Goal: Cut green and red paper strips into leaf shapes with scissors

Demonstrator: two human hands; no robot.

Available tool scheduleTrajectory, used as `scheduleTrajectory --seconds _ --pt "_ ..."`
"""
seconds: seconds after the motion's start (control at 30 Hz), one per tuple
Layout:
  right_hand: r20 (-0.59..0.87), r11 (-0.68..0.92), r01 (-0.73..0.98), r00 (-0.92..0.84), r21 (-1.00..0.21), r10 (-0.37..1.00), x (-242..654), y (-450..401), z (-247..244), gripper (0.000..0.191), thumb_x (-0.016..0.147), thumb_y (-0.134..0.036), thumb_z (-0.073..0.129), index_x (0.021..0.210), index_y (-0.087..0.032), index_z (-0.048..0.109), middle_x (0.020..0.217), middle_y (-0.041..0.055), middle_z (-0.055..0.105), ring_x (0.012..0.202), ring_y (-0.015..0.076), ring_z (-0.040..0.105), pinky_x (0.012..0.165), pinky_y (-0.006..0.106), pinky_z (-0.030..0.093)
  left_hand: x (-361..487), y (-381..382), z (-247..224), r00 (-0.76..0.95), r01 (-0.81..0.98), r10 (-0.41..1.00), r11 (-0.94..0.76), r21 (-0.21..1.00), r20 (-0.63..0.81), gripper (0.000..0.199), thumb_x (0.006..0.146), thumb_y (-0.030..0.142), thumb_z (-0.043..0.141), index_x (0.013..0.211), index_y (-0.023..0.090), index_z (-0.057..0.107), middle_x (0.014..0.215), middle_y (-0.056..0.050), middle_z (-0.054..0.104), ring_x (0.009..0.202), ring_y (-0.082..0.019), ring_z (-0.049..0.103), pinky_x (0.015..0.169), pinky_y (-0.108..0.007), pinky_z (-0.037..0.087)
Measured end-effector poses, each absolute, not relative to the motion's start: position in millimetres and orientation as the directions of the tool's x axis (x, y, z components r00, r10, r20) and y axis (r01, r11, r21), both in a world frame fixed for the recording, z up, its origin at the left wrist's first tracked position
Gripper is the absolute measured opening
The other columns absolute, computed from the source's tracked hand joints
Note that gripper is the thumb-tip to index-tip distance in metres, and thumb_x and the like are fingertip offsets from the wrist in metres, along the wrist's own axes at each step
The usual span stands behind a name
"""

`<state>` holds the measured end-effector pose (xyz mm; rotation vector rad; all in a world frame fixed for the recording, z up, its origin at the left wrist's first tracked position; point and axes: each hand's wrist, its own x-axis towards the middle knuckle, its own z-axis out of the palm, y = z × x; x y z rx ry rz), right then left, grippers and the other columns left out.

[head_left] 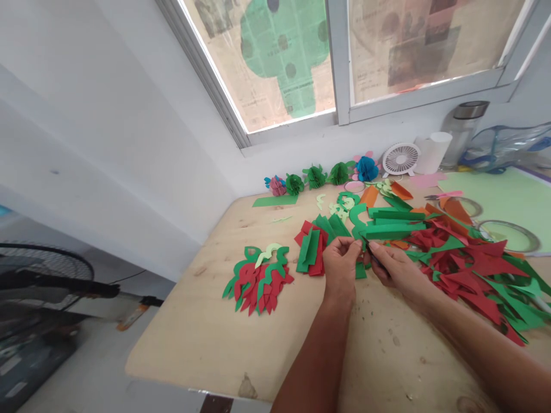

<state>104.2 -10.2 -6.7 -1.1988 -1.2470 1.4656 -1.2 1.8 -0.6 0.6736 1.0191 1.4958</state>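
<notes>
My left hand (341, 263) is closed in a pinch at the edge of a piece of green paper (358, 221), just above the wooden table. Close beside it, my right hand (398, 267) grips a slim dark tool (375, 257); most of it is hidden by my fingers, so its kind does not show. Left of my hands lies a stack of folded red and green paper (310, 252). Farther left, cut-out red and green paper shapes (260, 281) are fanned in a pile, with a pale green piece on top.
Red and green paper scraps (469, 264) heap up on the right, near rolls of clear tape (510, 235). Along the wall stand honeycomb paper flowers (316, 176), a small white fan (401, 159) and a bottle (462, 132). The table's (172, 344) left edge drops to the floor.
</notes>
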Motion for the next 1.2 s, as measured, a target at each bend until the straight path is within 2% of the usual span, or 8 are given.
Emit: scheduleTrajectory --seconds 1.2 --pt "-0.105 -0.095 0.069 -0.165 -0.993 0.981 103.0 -9.3 -5.7 0.049 0.079 -0.064 0.044 0.059 -0.020 0.050 0.036 -0.0085 0.030 0.034 0.0070 0.023 0.036 0.022 0.016 -3.8 1.4 6.3 -0.170 -0.517 0.964 0.090 0.851 -0.206 0.027 0.053 0.028 0.076 0.061 0.015 0.055 0.053 0.004 0.052 0.047 -0.006 0.048 0.052 -0.022 0.041"
